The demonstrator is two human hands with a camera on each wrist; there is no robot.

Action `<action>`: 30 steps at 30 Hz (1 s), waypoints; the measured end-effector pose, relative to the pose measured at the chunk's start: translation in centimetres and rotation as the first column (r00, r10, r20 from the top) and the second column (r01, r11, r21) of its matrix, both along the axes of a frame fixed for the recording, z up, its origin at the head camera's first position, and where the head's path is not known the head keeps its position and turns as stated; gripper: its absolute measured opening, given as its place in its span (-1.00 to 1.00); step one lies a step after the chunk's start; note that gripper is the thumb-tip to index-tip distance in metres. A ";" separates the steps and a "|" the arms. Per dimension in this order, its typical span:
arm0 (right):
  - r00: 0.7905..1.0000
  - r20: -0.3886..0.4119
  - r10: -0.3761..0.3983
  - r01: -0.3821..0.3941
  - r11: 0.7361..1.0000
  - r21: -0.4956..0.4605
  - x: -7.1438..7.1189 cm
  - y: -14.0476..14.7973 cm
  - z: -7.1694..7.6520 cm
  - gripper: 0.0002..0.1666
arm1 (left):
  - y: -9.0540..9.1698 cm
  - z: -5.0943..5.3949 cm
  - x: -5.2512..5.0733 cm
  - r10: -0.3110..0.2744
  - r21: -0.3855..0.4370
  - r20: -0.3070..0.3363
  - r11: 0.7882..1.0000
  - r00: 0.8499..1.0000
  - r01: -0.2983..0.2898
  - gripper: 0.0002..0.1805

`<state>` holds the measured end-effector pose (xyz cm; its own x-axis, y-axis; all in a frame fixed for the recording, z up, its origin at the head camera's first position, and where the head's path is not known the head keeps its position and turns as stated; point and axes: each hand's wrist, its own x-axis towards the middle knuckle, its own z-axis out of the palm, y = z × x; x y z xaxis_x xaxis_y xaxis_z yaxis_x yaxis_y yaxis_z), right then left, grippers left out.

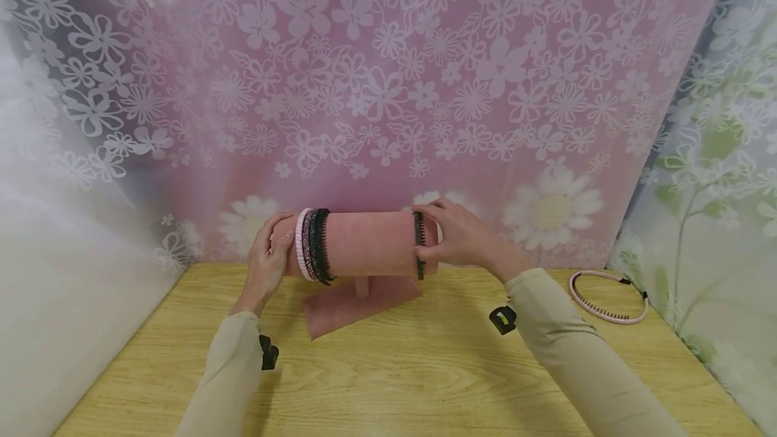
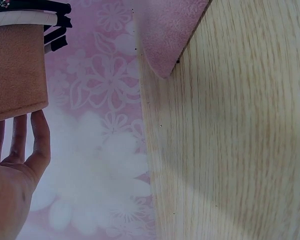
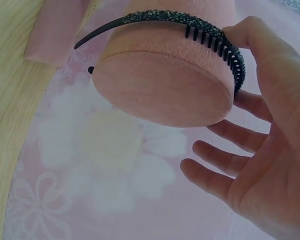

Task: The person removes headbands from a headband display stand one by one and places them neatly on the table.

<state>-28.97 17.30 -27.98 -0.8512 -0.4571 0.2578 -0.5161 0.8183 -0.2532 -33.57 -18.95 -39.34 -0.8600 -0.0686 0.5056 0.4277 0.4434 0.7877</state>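
Observation:
A pink fabric headband stand (image 1: 371,243) has a horizontal roll on a post above a flat base. My left hand (image 1: 269,258) holds the roll's left end, thumb in front; in the left wrist view its fingers (image 2: 40,140) reach the fabric end. A black headband (image 3: 190,22) with dark glittery stones and comb teeth sits around the roll's right end. My right hand (image 1: 458,235) pinches it between thumb and forefinger, and the other fingers stretch past the roll's end. Towards the roll's left sit a pale pink headband (image 1: 301,245) and several dark, sparkly headbands (image 1: 319,245).
One more pink toothed headband (image 1: 609,321) lies on the wood-grain table (image 1: 388,376) at the far right. The stand's base (image 1: 340,309) sits askew under the roll. Behind hangs a pink flowered curtain (image 1: 364,86), with pale curtains at both sides.

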 end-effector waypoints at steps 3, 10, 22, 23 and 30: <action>1.000 -0.002 -0.006 0.006 1.000 -0.004 0.0 0.2 -0.1 -0.08 | 0.0 0.0 0.0 0.001 -0.003 0.000 1.000 1.000 -0.001 -0.51; 0.999 0.030 -0.031 0.031 1.000 -0.002 0.2 0.3 -0.2 -0.04 | 0.0 0.1 0.0 -0.004 -0.002 0.005 1.000 1.000 0.004 -0.51; 0.999 0.031 -0.021 0.022 0.999 -0.035 0.3 0.6 -0.6 -0.03 | -0.2 0.1 -0.2 -0.007 -0.003 0.008 1.000 1.000 0.008 -0.48; 0.999 0.031 -0.021 0.022 0.999 -0.040 0.3 0.6 -0.6 -0.03 | -0.2 0.0 -0.2 -0.007 -0.003 0.008 1.000 1.000 0.007 -0.47; 0.999 0.030 -0.013 0.015 0.995 -0.099 0.5 0.7 -1.2 -0.07 | -0.2 0.0 0.0 -0.012 -0.003 -0.002 1.000 1.000 0.012 -0.48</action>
